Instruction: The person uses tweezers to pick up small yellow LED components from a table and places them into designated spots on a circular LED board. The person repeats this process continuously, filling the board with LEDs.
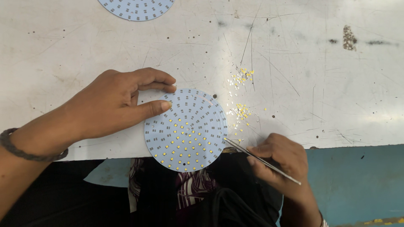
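My left hand [111, 103] lies partly open, thumb and fingertips pressing the upper left edge of the round board [185, 129]. My right hand [280, 162] is closed around thin tweezers [261, 160], tips touching the board's right rim. The board sits at the near edge of the white scratched bench [320, 75], overhanging it slightly; small yellow chips fill its centre. Loose chips [240, 110] lie scattered just right of it. A second round board [136, 8] rests at the far edge.
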